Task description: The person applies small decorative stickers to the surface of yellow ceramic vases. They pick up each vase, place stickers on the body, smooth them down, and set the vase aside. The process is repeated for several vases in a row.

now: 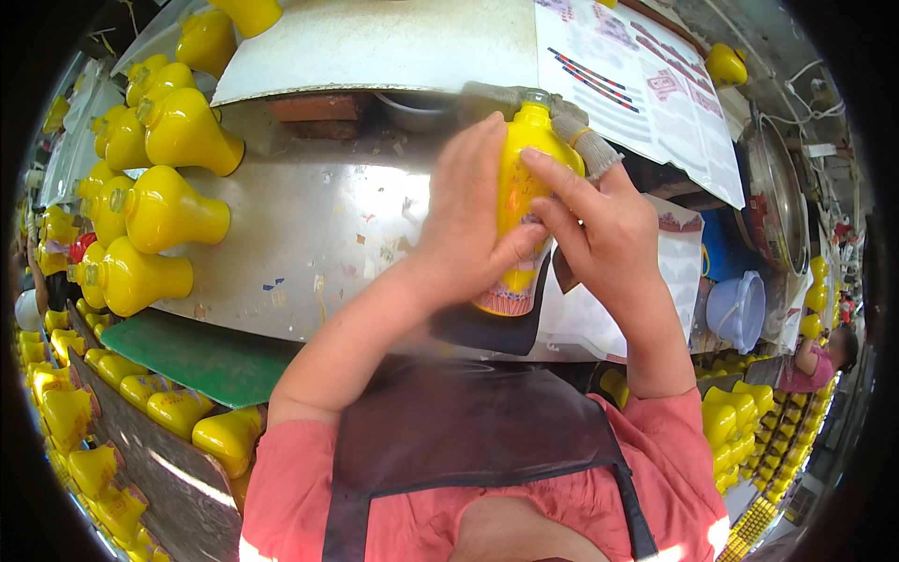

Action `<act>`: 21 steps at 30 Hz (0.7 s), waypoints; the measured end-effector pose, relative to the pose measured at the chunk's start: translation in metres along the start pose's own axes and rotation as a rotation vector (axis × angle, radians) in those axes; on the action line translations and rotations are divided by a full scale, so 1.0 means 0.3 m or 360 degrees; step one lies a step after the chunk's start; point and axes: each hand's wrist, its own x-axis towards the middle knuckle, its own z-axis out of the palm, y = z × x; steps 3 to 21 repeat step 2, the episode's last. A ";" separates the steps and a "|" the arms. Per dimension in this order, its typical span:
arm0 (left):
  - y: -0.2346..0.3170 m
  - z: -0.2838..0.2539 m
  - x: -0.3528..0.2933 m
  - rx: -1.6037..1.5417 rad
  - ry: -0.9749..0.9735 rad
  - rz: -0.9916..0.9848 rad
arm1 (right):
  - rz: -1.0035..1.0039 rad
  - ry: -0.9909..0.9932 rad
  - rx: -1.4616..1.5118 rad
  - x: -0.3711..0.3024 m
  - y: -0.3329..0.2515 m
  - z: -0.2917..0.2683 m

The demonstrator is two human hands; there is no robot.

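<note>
A glossy yellow bottle (pixel 517 178) with a clear neck and printed decoration lies in front of me, neck pointing away. My left hand (pixel 465 206) lies along its left side, slightly blurred, with the thumb across the front. From the right, my right hand (pixel 604 225) presses thumb and forefinger on the bottle's face; another finger wears a grey fabric cover (pixel 596 153) held by a band. Grey padded cloth (pixel 482 101) sits around the neck end. Beneath the base is a dark cloth (pixel 492 332).
Yellow bottles (pixel 183 211) lie in groups on the left of the metal worktop (pixel 328 211). Printed sheets (pixel 646 84) are on the right, near a light-blue bucket (pixel 737 309). A green board (pixel 192 356) borders the worktop's near left. Another person (pixel 813 365) is at far right.
</note>
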 end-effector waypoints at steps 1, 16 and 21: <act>-0.001 0.000 0.000 0.0012 -0.0011 0.0008 | 0.0023 0.0020 0.0035 0.006 0.000 0.000; -0.004 -0.002 0.001 0.0025 -0.0022 0.0017 | 0.0058 0.0015 0.0057 0.018 0.006 0.004; -0.004 -0.002 0.001 0.0025 -0.0022 0.0017 | 0.0058 0.0015 0.0057 0.018 0.006 0.004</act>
